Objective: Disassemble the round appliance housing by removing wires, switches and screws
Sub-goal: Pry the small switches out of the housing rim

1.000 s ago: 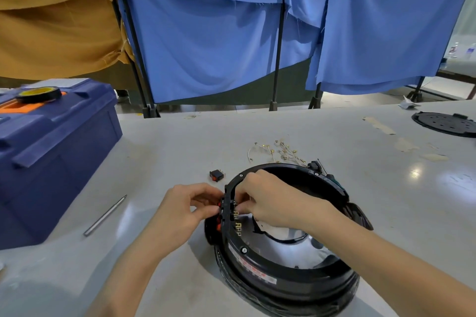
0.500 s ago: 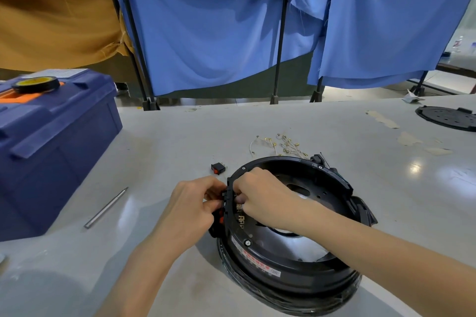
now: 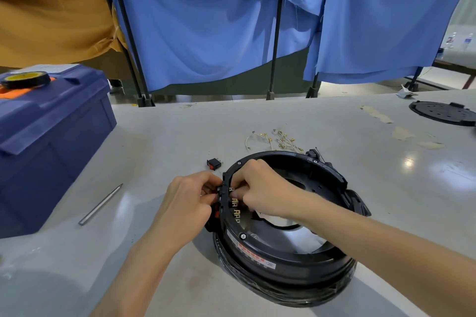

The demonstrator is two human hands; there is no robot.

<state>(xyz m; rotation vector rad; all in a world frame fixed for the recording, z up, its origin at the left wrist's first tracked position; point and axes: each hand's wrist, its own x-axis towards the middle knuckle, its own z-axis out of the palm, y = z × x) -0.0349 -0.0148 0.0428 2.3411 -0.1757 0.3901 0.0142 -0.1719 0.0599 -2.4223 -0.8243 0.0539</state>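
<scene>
Housing (image 3: pixel 283 260): round, glossy black plastic, set tilted on smooth grey table (image 3: pixel 180 136). Rim switch (image 3: pixel 217 204) pinched outside by curled left hand (image 3: pixel 185 203), gripped inside by right hand (image 3: pixel 265 188), fingers bent.

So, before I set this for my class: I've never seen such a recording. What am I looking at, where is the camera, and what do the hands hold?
There is no machine here: a person works bare-handed, and the one camera sits on their head, looking forward and down. On the grey table lies a round black appliance housing. The left hand pinches a small switch set in its wall from outside; the right hand grips that wall from inside. Nearby lie a loose black-and-red switch, a bunch of thin wires with brass ends, a slim metal rod, a blue plastic toolbox with a roll of tape on it, and a black round perforated plate.
</scene>
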